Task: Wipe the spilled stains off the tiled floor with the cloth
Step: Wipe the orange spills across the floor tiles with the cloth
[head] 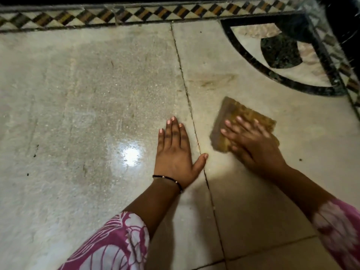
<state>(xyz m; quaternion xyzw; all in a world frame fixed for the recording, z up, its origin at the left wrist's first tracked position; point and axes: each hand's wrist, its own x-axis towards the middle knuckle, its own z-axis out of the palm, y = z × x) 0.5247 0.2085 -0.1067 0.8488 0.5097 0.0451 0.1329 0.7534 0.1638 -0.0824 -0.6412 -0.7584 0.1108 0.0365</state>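
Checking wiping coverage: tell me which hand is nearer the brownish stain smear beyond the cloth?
Right. The right hand presses the cloth just below the brownish stain smear; the left hand lies across the tile joint.

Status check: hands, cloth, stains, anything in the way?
Left hand flat on the floor, bracing. Right hand pressing the brown cloth. Brownish stain remains just beyond the cloth. Nothing in the way.

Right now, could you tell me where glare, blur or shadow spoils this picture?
Head view: a bright lamp reflection glares off the floor; the right hand and cloth are motion-blurred; the left hand is sharp; shadow darkens the tiles near the forearms; the patterned border bows from wide-angle distortion.
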